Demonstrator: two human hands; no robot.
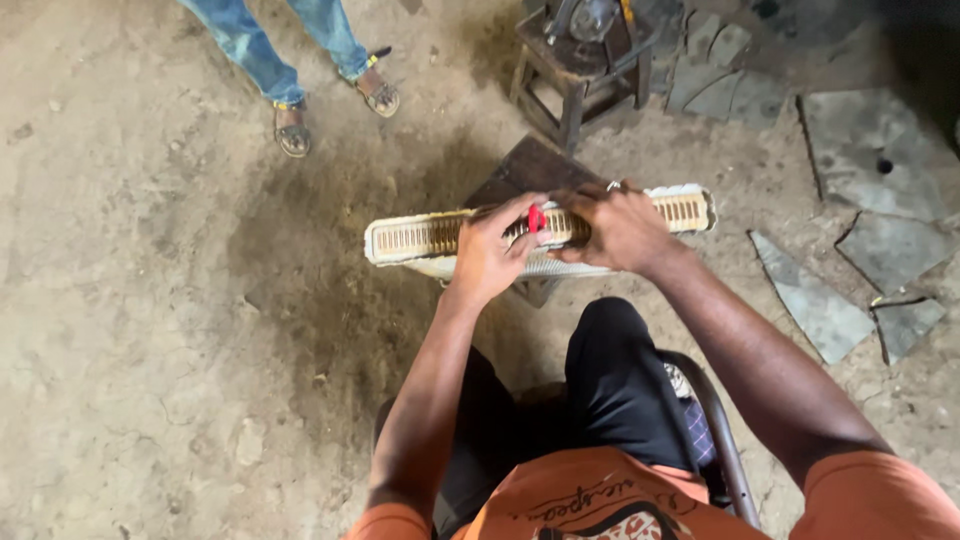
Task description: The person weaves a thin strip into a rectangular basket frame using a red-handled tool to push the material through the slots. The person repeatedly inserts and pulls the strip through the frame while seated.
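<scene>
1. Dusty earthen floor (150,330); a bystander's sandalled feet (335,105) stand well apart.
2. Finned radiator core (420,238) lies across the dark wooden block (530,165); best kept flat.
3. Right hand (620,225) presses curled fingers on top, steadying.
4. Left hand (490,255) pinches a red-handled tool (537,218); short, gentle strokes seem wise.

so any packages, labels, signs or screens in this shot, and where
No packages, signs or screens in view.
Shirt print: the only lettering, dark script and a dark patch on the person's orange shirt, bottom centre.
Red-handled tool: small, plain red, at the left hand, with the right hand beside it on the long pale finned radiator core; no label visible.
</scene>
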